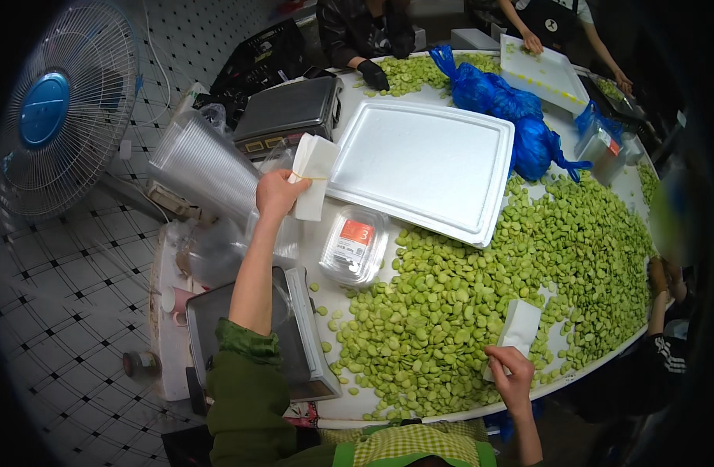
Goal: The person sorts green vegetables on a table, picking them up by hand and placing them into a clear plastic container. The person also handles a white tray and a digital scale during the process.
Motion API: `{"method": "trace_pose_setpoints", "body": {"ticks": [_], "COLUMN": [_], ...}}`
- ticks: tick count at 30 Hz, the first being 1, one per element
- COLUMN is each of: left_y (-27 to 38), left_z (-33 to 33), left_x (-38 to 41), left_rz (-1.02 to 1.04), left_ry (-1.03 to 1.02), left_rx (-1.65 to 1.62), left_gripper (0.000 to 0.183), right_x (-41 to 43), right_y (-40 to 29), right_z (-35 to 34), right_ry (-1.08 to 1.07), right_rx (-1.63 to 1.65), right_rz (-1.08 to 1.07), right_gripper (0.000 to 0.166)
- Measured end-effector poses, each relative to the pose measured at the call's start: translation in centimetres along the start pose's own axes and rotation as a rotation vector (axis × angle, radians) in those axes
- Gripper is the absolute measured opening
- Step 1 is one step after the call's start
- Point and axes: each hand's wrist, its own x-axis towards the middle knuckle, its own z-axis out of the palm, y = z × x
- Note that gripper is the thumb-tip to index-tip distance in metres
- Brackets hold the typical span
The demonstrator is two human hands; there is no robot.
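My left hand [280, 191] holds a folded stack of white paper or cloth pieces [313, 169] with a yellow elastic band round it, beside the foam lid. In my right hand [513, 370] is a folded white piece [521, 327], above the heap of shelled green broad beans [444, 315]. Between my hands a clear plastic box with an orange and white label [354, 245] lies on the white table. Behind it rests a white foam lid or tray [424, 169]. Nested clear plastic containers [208, 163] lean left of my left hand.
Two scales [289, 111], [252, 327] stand at the left. Blue plastic bags [503, 105] lie beyond the foam lid. Co-workers' hands [373, 75], [532, 42], [658, 277] are around the table's far and right sides. A fan [65, 111] stands at the left, near a pink mug [179, 303].
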Motion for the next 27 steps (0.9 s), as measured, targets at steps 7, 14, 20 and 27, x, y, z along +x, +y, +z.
{"method": "trace_pose_setpoints", "body": {"ticks": [7,14,20,27], "left_y": [-5.8,-1.1,-1.5,-1.5], "left_z": [3.2,-5.5,-10.6,-7.6], "left_x": [1.7,-4.6,-16.1,-30.0], "left_rz": [0.096,-0.01,0.047,-0.071], "left_ry": [-0.008,-0.204,-0.174,-0.329], "left_rx": [0.312,-0.466,-0.44,-0.676], "left_gripper": [0.054,0.038,0.027,0.019], "right_x": [0.1,0.6,-1.3,-3.3], "right_y": [0.4,1.8,2.5,5.1], "right_z": [0.8,-0.2,-4.5,-1.7], "right_ry": [-0.058,0.137,0.335,0.311], "right_rx": [-0.026,-0.26,-0.35,-0.428], "right_rz": [-0.069,-0.07,0.11,0.229], "right_gripper": [0.022,0.02,0.015,0.045]}}
